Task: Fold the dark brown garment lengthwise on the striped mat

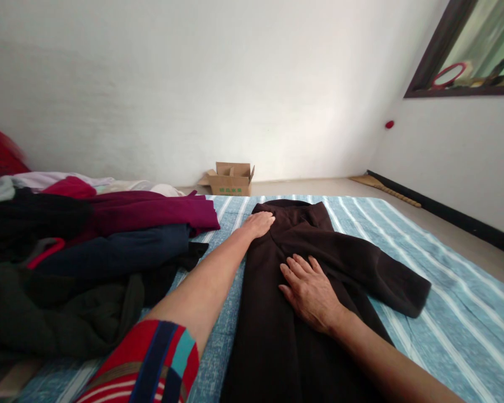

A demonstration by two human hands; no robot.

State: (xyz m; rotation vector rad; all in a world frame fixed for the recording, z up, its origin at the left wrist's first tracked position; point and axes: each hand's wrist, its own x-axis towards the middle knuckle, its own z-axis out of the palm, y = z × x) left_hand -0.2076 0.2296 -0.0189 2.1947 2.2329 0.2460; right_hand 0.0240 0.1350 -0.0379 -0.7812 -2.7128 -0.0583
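Note:
A dark brown long-sleeved garment [273, 313] lies lengthwise on a bed with a blue, white-striped sheet [437, 268]. Its collar end points away from me, and one sleeve [386, 268] sticks out to the right. My left hand [260, 223] rests on the garment's left shoulder near the collar, fingers stretched forward and lying flat. Lower down, my right hand [311, 291] is spread palm-down on the body of the garment, just below the sleeve. The lower end of the garment runs out of view.
To the left is a heap of clothes, with a purple piece [159, 210], a navy piece [121, 252] and a dark green piece [59, 308]. Beyond the bed, an open cardboard box [230, 183] stands by the white wall. A framed opening [428, 50] is at upper right.

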